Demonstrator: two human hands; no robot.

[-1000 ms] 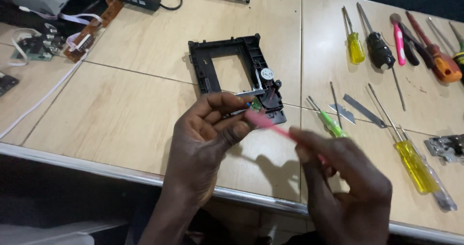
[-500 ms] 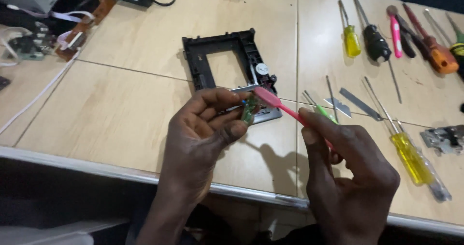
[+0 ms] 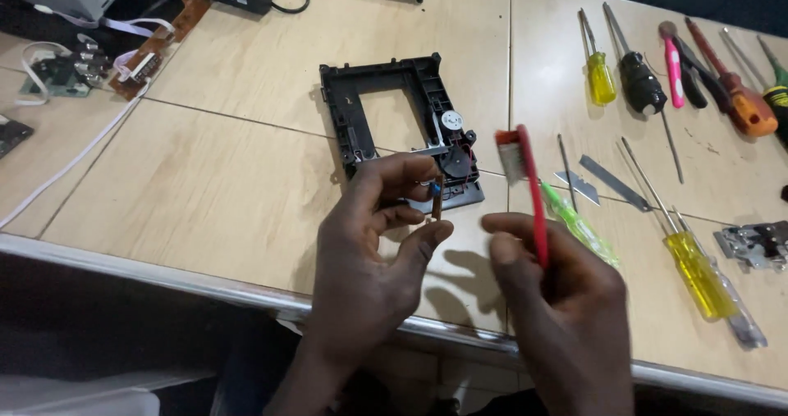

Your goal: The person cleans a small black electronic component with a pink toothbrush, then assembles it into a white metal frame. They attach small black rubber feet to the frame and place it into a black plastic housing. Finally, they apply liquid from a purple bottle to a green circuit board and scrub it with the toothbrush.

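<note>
My left hand [image 3: 373, 252] pinches a small brown circuit board piece [image 3: 437, 196] edge-on between thumb and fingers, just in front of a black plastic drive frame [image 3: 394, 121] lying on the wooden table. My right hand [image 3: 558, 301] grips a red toothbrush [image 3: 525, 194] held upright, bristle head up and away from the small board. The two hands are close together near the table's front edge.
Several screwdrivers, among them yellow-handled ones [image 3: 599, 75] [image 3: 698, 268], a green one [image 3: 579, 223] and an orange one [image 3: 751, 108], lie at the right with a metal blade [image 3: 611, 178]. Circuit boards with ribbon cables [image 3: 90, 67] sit at far left. A metal bracket [image 3: 759, 244] lies at right.
My right hand has swung the toothbrush off the small board and turned it upright. My left hand has turned the small board edge-on.
</note>
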